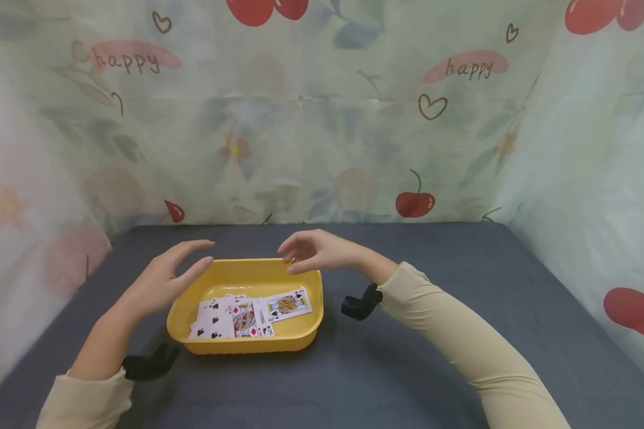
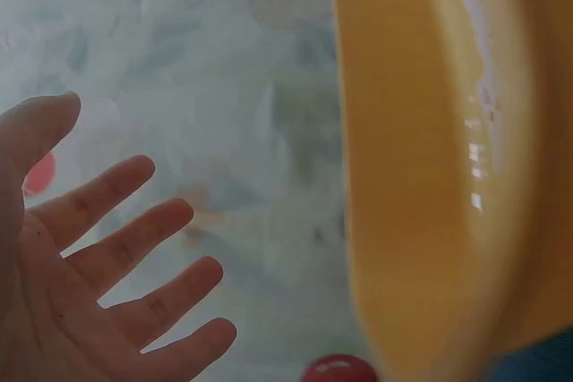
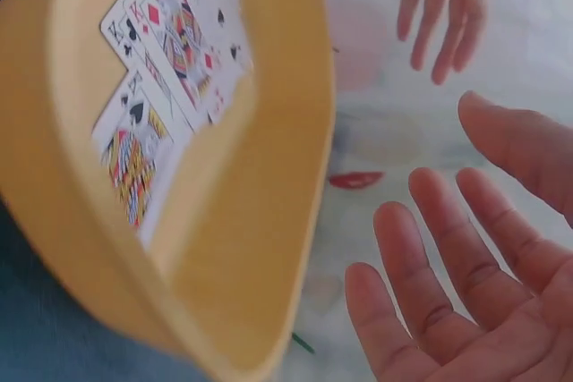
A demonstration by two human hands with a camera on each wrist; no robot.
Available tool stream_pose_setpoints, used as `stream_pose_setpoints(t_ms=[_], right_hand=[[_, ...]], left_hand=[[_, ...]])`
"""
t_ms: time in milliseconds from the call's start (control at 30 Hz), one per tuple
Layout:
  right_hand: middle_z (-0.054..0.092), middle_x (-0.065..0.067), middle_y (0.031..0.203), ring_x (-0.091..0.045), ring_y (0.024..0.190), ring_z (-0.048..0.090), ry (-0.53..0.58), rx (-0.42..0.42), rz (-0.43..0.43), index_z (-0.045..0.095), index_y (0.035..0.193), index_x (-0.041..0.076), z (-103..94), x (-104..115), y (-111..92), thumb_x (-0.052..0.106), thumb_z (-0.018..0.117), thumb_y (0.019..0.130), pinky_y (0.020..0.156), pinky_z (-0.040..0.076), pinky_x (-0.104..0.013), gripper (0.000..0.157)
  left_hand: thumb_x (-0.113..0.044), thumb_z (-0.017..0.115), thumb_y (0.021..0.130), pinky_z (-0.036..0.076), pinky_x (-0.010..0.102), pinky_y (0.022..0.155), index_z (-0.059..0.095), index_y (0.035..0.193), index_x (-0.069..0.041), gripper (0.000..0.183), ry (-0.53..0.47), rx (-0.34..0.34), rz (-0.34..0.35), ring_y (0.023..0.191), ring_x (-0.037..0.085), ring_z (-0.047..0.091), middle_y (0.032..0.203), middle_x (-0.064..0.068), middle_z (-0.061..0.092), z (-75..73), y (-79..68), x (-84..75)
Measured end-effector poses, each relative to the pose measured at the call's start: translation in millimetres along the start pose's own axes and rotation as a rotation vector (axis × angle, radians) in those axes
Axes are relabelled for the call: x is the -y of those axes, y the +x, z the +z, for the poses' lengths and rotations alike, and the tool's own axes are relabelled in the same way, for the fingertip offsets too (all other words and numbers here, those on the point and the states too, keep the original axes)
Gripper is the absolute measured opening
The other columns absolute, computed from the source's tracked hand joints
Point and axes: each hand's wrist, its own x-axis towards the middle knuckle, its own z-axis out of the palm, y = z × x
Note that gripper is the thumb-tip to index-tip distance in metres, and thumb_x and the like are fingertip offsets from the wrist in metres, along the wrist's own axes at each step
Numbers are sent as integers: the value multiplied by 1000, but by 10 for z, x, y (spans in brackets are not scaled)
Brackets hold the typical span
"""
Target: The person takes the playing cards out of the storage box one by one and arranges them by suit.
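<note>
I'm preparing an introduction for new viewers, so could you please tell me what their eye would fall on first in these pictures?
Probably the yellow tray, bright against the dark table, with cards lying face up inside. Next, the left hand by the tray's left side and the right hand near its far right corner, both holding nothing. Behind hangs a pale cloth printed with red cherries.

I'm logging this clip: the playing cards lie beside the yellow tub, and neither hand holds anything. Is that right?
Not quite: the playing cards lie inside the yellow tub, not beside it, as the head view shows. The left hand and right hand hold nothing.
</note>
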Motion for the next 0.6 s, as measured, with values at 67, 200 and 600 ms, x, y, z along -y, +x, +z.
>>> stream_pose_setpoints(t_ms=[67, 200, 600], right_hand=[[59, -15, 125, -21, 112, 60, -1, 16, 33, 53, 125, 7, 65, -5, 90, 13, 65, 87, 93, 51, -27, 40], [59, -15, 125, -19, 111, 60, -3, 48, 93, 53, 126, 7, 176, -11, 246, 14, 64, 88, 92, 50, -26, 41], [64, -12, 118, -21, 109, 60, -65, 107, 231, 54, 126, 5, 436, -108, 595, 13, 66, 86, 92, 49, -27, 43]], left_hand=[[-48, 42, 96, 29, 65, 101, 41, 139, -11, 57, -2, 2, -35, 134, 42, 31, 145, 19, 39, 39, -25, 102], [-51, 40, 96, 27, 67, 101, 40, 139, -8, 61, -7, 10, -104, 134, 45, 29, 145, 23, 37, 108, -67, 280], [-38, 44, 98, 31, 63, 102, 44, 135, -3, 51, -91, -49, -154, 126, 45, 40, 140, 25, 41, 342, -144, 698]])
